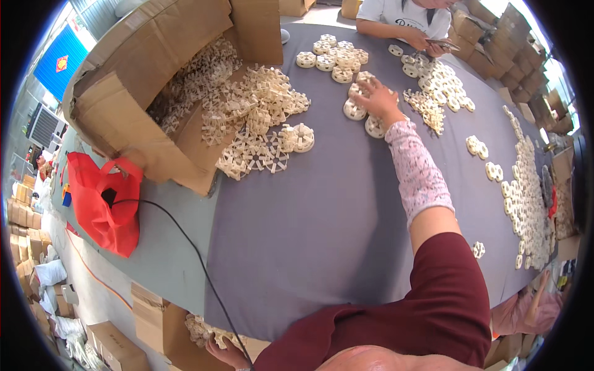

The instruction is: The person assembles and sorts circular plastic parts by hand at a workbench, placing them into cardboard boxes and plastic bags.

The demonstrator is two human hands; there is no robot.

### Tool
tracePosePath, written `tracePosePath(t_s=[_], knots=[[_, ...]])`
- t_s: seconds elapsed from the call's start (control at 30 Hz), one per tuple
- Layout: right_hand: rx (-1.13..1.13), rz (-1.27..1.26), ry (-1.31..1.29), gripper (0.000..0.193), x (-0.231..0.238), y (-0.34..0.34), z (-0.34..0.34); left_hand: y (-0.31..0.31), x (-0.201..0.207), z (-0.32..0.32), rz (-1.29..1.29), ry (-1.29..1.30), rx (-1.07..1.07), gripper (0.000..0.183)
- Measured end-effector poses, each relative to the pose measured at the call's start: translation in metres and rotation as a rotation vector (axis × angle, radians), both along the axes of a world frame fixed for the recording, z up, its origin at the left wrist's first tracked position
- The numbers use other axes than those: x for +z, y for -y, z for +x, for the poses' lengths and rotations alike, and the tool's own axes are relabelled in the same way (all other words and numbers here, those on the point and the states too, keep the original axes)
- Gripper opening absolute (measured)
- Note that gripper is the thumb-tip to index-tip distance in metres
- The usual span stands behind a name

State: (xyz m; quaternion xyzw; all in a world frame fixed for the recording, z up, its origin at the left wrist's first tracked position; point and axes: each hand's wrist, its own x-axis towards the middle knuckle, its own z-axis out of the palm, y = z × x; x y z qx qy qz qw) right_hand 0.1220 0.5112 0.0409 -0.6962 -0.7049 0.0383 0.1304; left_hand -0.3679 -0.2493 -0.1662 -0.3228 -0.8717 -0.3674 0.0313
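Right hand, one o'clock, fingers spread over cream slotted discs; left hand, seven o'clock, grip unclear.

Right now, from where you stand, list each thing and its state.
Right hand: on the round parts, fingers spread; closure unclear
Left hand: low, by the lower box; hold unclear
Round parts: in loose groups on the cloth
Lower box: open, pale parts inside
Big box: on its side, open
Spoked parts: heaped, spilling out
Bag: creased
Cable: curved
Phone: held by another person
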Motion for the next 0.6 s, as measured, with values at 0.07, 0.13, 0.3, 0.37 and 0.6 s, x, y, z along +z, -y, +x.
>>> tracePosePath(t_s=[0.07,0.13,0.3,0.37,0.6], knots=[[0.102,-0.03,0.005,0.082,0.001,0.048,-0.014,-0.045,0.068,0.034,-0.086,-0.059,0.001,0.037],[0.159,-0.012,0.004,0.081,-0.004,0.095,-0.031,-0.056,0.096,0.054,-0.076,-0.157,-0.005,0.032],[0.332,0.017,0.011,0.08,-0.012,0.234,-0.073,-0.091,0.128,0.111,0.245,-0.236,-0.497,0.029],[0.477,0.01,-0.039,0.077,-0.007,0.293,-0.094,-0.117,0.151,0.134,0.322,-0.29,-0.674,0.038],[0.696,-0.026,-0.498,0.11,0.032,0.387,-0.07,-0.21,0.19,0.165,0.093,-0.082,-1.055,0.132]])
